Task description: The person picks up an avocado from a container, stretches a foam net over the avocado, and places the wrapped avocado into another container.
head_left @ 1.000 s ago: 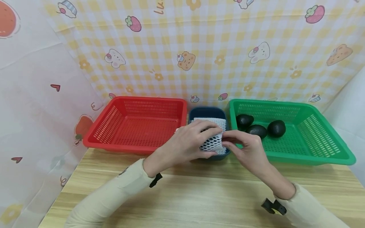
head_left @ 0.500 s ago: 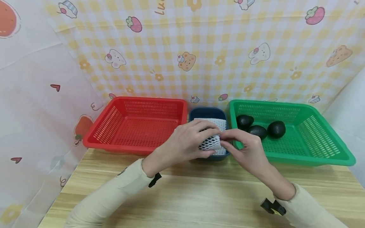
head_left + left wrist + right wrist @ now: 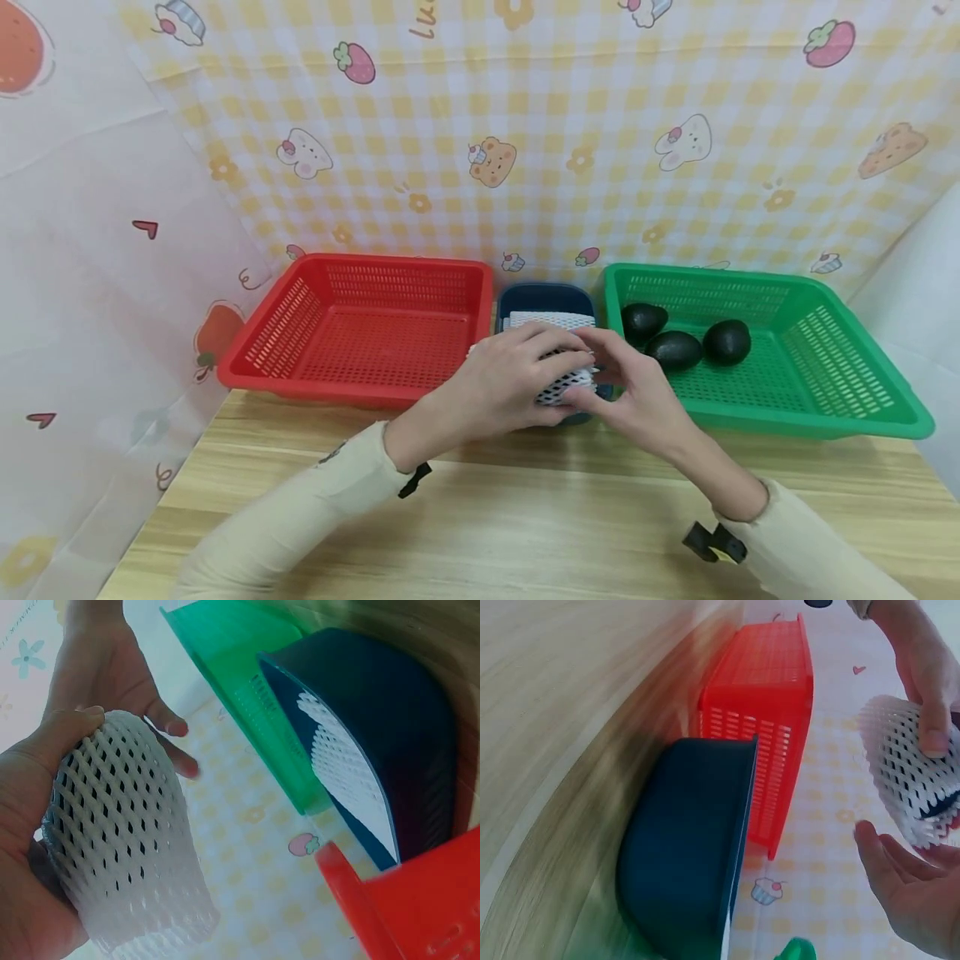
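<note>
My left hand grips a dark avocado wrapped in a white foam net sleeve. Dark skin shows through the holes of the mesh and at one end in the right wrist view. The left thumb lies along the sleeve. At the sleeve's right end is my right hand, thumb and fingers spread apart around that end; I cannot tell whether they touch it. Both hands are over a dark blue bin, where more white foam nets lie.
To the left stands a red basket with nothing seen inside. On the right, a green basket holds three avocados at its left side. A wooden table lies under everything, and a printed cloth hangs behind.
The right thumb and fingers, earlier pinching the sleeve's right end, have spread apart. My left hand has shifted slightly right and down with the sleeved avocado. The baskets stay put.
</note>
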Demonstrator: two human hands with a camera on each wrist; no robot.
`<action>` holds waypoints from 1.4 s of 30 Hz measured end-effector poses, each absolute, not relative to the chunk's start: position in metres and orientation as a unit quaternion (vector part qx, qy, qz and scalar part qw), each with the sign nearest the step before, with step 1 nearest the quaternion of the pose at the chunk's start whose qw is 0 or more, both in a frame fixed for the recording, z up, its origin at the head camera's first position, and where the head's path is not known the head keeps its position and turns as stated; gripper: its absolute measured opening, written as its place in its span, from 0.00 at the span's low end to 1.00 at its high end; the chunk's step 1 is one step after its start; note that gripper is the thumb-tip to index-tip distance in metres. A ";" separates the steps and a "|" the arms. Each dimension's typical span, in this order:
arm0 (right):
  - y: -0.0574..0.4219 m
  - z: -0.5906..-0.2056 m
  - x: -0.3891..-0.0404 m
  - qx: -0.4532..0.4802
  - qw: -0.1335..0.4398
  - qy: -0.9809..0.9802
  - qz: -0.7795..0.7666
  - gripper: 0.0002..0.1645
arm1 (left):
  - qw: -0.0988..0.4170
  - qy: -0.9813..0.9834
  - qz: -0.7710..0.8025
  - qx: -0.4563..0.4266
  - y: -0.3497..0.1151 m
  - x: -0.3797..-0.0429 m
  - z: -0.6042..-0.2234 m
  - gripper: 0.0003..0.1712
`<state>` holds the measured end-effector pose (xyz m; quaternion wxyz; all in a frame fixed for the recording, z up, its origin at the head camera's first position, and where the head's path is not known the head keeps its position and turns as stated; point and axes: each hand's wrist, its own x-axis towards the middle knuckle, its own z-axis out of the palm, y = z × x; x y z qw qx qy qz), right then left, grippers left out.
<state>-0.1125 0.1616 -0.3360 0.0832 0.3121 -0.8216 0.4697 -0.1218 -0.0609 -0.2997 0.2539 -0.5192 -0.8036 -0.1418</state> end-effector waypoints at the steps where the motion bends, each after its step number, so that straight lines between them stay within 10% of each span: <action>1: 0.160 -0.336 -0.113 0.310 0.073 -0.823 0.471 0.37 | 0.255 -0.802 -0.142 -0.521 -0.060 -0.122 -0.300 0.25; 12: 0.154 -0.335 -0.115 0.320 0.050 -0.797 0.510 0.32 | 0.256 -0.795 -0.151 -0.529 -0.059 -0.122 -0.303 0.27; 21: 0.156 -0.336 -0.113 0.304 0.035 -0.770 0.560 0.30 | 0.211 -0.827 -0.174 -0.491 -0.076 -0.128 -0.300 0.49; 42: 0.152 -0.333 -0.111 0.311 0.032 -0.746 0.589 0.34 | 0.122 -0.816 -0.343 -0.450 -0.101 -0.131 -0.312 0.53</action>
